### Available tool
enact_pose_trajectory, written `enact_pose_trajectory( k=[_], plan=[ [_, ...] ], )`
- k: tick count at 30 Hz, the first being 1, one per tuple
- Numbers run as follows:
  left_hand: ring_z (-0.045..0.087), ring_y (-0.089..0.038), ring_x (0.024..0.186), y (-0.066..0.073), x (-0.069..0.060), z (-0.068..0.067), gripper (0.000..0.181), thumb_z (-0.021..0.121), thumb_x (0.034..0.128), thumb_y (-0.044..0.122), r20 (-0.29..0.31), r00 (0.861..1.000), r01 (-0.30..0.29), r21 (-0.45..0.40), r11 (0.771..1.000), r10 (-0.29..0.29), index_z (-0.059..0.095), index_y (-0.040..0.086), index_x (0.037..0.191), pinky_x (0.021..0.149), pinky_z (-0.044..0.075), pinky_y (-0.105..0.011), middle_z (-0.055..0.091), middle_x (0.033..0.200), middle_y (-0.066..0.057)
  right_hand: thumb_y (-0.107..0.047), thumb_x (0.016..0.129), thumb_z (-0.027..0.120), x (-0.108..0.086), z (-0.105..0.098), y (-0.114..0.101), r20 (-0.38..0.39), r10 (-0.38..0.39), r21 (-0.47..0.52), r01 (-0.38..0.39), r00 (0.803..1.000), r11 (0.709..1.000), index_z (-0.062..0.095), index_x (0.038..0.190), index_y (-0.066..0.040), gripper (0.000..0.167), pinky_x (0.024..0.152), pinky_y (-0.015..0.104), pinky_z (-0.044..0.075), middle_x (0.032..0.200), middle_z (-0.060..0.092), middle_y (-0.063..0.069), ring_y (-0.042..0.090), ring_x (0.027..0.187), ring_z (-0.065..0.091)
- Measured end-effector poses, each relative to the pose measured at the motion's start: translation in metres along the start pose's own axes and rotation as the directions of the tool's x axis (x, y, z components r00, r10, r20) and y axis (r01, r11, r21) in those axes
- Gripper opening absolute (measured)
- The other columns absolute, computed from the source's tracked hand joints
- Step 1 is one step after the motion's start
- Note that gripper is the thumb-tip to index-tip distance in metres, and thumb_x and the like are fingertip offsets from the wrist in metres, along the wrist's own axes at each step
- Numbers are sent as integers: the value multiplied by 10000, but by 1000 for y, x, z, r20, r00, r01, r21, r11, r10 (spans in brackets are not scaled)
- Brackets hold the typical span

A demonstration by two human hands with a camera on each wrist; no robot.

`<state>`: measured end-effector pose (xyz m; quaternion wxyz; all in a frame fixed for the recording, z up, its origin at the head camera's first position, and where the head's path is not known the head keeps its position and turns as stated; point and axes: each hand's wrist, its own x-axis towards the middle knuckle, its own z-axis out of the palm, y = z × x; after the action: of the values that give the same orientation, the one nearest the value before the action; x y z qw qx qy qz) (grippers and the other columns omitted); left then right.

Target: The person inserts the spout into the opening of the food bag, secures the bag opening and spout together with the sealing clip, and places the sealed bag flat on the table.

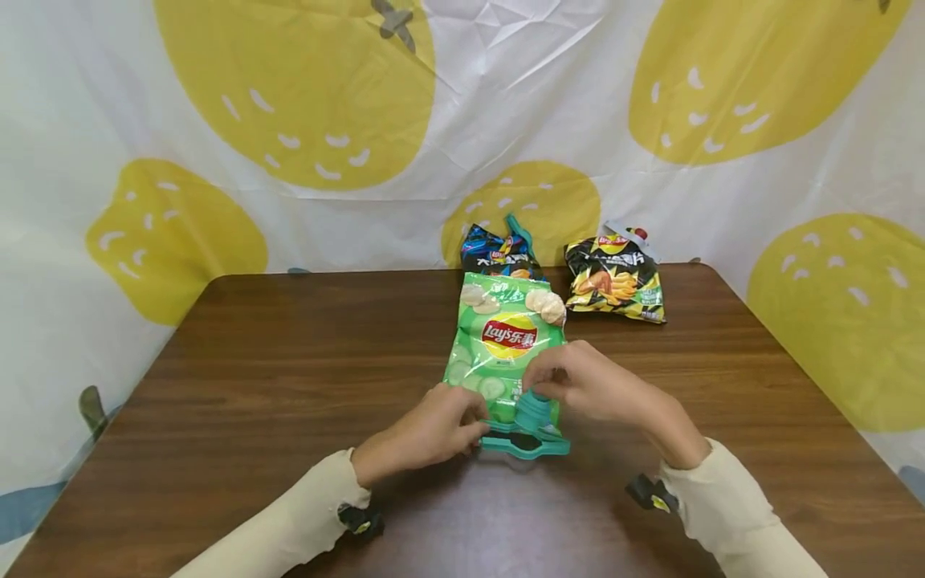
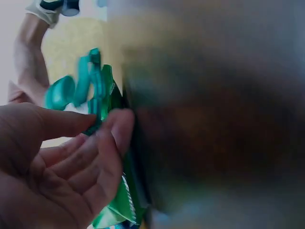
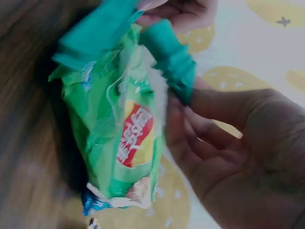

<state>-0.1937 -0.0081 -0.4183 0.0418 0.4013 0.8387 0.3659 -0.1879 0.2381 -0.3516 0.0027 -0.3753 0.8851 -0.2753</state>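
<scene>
A green Lay's chip bag lies on the table with its near end inside a teal sealing clip that has a ribbed spout. My left hand pinches the clip's left end between thumb and fingers, as the left wrist view also shows. From the right, my right hand pinches the top of the spout. In the right wrist view, thumb and fingers meet on a teal part above the bag. How firmly the clip sits on the bag is hidden by blur.
Behind the green bag stands a blue-black chip bag with a teal clip on its top. Right of it sits a black-yellow chip bag bearing a whitish clip. A lemon-print cloth hangs behind the brown table.
</scene>
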Motion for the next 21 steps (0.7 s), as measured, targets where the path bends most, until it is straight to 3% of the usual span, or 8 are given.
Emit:
enact_pose_trajectory(
  k=[3, 5, 10, 12, 15, 18, 21],
  plan=[
    [621, -80, 651, -3, 2, -1, 56, 753, 845, 99, -77, 996, -34, 218, 975, 52, 707, 116, 817, 593, 502, -273, 669, 726, 55, 49, 885, 685, 1, -3, -3, -128, -15, -82, 4, 992, 997, 743, 938, -120, 186, 715, 277, 544, 891, 702, -79, 71, 804, 627],
    [609, -121, 682, -3, 1, -2, 85, 766, 833, 136, -93, 994, -27, 311, 950, 58, 688, 141, 801, 573, 487, -313, 644, 746, 58, 56, 887, 679, 2, -5, -4, -188, -6, -114, -15, 982, 993, 738, 945, -108, 183, 712, 284, 538, 892, 696, -63, 80, 799, 618],
    [536, -127, 572, 3, -1, -9, 177, 731, 884, 213, -123, 992, 20, 379, 925, 29, 617, 170, 755, 456, 405, -307, 541, 637, 74, 47, 904, 672, 1, -7, -2, -263, 16, -141, -55, 965, 988, 725, 983, -96, 172, 665, 287, 509, 923, 694, -37, 97, 728, 585],
    [526, -98, 552, 8, 0, -15, 152, 708, 920, 240, -163, 986, 12, 321, 947, 42, 643, 154, 812, 465, 416, -284, 550, 636, 79, 30, 913, 673, 1, -8, -7, -261, 44, -90, -69, 964, 994, 714, 1016, -104, 174, 626, 281, 520, 958, 699, -30, 85, 680, 612],
    [576, -76, 618, 15, 7, -22, 195, 693, 946, 272, -195, 976, -73, 146, 987, 101, 674, 94, 1026, 559, 487, -264, 640, 757, 38, 20, 917, 675, 1, -7, -18, -245, 73, 22, -69, 967, 997, 691, 1059, -104, 189, 574, 283, 543, 970, 698, -6, 70, 633, 653],
    [614, -90, 728, 21, 14, -24, 367, 725, 925, 285, -195, 963, -185, 8, 983, 183, 633, 56, 1196, 637, 518, -257, 677, 911, 3, 35, 912, 675, 2, -3, -29, -258, 61, 101, -36, 964, 994, 636, 1128, -92, 254, 559, 292, 558, 930, 684, 28, 77, 640, 679],
    [589, -101, 770, 24, 20, -22, 396, 761, 895, 256, -235, 942, -251, -10, 968, 241, 634, 63, 1217, 630, 506, -254, 672, 943, 15, 16, 917, 680, 5, 2, -35, -325, 70, 145, -23, 943, 989, 539, 1275, -86, 398, 566, 295, 558, 902, 675, 51, 115, 652, 681]
  ],
)
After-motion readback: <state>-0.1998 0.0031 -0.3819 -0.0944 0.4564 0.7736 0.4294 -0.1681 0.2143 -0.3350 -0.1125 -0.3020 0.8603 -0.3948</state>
